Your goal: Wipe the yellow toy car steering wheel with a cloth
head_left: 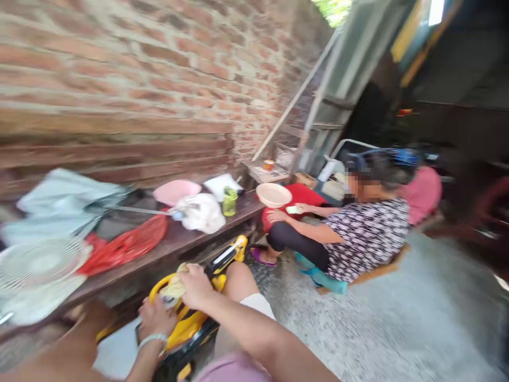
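Observation:
A yellow and black plastic object (185, 331), perhaps a toy vehicle, stands between my legs. Its long arm-like part (228, 259) points away to the right. My right hand (195, 285) is closed on a pale yellow cloth (174, 287), which it presses against the yellow frame. Just nearer, my left hand (156, 317), with a pale bracelet at the wrist, has its fingers curled over the side of the yellow and black object. Blur hides the finer details of both grips.
Along the brick wall (159, 69) a wooden bench (178, 236) bears a straw hat (40, 265), red plastic bag (131, 246), white bag (201, 213) and green jar (229, 201). At right, a seated person (366, 233) holds something pale beside a pink basin (273, 195).

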The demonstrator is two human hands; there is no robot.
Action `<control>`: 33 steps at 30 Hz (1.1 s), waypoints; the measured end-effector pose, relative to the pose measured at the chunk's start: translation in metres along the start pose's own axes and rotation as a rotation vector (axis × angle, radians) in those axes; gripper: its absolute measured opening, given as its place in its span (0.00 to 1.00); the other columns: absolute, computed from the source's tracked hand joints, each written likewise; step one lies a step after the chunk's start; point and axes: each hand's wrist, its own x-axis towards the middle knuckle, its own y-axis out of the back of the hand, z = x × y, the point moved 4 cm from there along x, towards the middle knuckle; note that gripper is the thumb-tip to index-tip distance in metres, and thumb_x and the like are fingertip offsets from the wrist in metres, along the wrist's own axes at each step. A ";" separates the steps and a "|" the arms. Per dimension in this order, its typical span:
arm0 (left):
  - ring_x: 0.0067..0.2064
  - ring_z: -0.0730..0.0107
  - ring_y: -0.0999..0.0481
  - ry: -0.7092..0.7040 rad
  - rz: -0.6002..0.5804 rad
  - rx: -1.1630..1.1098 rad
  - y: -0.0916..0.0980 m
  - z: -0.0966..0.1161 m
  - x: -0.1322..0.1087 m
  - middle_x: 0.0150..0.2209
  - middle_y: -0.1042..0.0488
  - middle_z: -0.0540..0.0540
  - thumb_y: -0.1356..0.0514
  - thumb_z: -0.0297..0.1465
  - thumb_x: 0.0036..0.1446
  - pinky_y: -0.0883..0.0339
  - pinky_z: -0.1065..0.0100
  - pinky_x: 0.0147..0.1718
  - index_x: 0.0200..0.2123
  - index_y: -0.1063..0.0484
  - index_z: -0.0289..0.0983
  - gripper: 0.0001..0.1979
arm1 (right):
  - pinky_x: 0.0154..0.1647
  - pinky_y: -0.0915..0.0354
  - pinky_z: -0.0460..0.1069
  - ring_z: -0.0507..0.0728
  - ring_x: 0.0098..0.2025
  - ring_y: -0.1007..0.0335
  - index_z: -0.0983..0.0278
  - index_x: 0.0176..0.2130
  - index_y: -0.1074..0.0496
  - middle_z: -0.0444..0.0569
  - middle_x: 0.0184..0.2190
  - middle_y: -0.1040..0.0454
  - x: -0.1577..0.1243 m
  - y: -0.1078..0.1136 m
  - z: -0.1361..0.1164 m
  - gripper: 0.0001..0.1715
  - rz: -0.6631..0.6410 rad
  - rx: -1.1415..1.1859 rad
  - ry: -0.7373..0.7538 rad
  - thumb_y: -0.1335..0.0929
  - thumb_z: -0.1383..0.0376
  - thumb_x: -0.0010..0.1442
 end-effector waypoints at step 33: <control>0.79 0.44 0.63 -0.012 -0.152 -0.278 -0.019 -0.021 -0.044 0.79 0.64 0.35 0.51 0.35 0.66 0.56 0.41 0.73 0.77 0.55 0.29 0.39 | 0.56 0.34 0.57 0.70 0.60 0.37 0.62 0.67 0.33 0.63 0.63 0.33 0.015 -0.032 -0.002 0.38 -0.332 -0.467 0.135 0.28 0.67 0.60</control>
